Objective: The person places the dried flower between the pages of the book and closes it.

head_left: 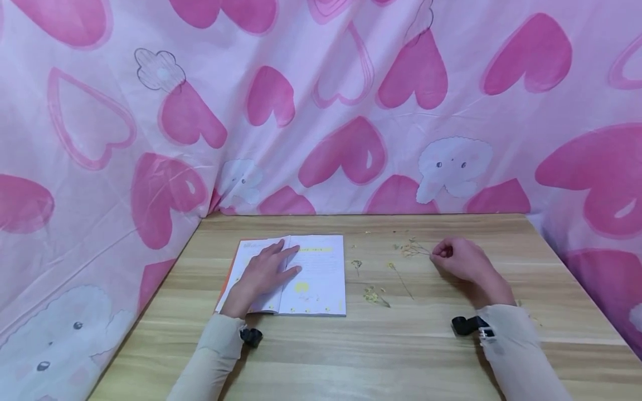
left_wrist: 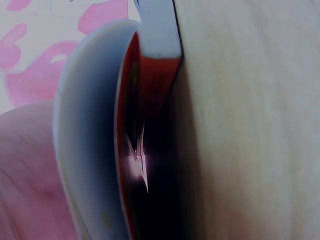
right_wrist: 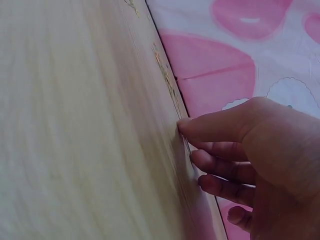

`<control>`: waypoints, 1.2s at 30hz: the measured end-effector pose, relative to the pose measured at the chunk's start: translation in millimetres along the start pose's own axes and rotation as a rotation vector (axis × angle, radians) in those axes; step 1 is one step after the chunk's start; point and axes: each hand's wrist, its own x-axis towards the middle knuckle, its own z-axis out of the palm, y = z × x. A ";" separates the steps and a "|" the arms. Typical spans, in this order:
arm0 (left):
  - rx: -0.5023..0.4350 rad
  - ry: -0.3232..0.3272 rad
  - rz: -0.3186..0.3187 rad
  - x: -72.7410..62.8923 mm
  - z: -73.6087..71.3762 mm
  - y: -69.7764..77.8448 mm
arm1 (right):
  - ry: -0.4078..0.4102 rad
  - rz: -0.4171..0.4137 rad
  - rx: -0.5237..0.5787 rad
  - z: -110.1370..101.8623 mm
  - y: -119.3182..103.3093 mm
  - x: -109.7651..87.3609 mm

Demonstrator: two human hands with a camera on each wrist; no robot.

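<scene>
An open book (head_left: pixel 321 289) with white pages and an orange-red cover lies at the table's left. My left hand (head_left: pixel 266 271) rests across its pages near the fold, fingers spread and mostly straight. Seen from the left wrist, the book's curved pages (left_wrist: pixel 90 130) rise beside the palm. At the right, my right hand (head_left: pixel 463 259) pinches the thin stem of a dried flower sprig (head_left: pixel 413 249) between thumb and index finger. In the right wrist view that sprig (right_wrist: pixel 162 70) extends along the tabletop away from the fingertips; the other fingers are curled.
Between book and right hand lie more dried flowers: a yellow cluster (head_left: pixel 373 296), a long-stemmed one (head_left: pixel 399 278) and a small one (head_left: pixel 356 264). Tiny bits are scattered near the far edge. A pink heart-patterned cloth (head_left: pixel 341 150) hangs behind the wooden table (head_left: pixel 351 356).
</scene>
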 end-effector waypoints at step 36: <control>-0.020 -0.022 -0.049 2.5 2.4 0.0 | 0.033 -0.046 0.072 14.0 -14.0 9.3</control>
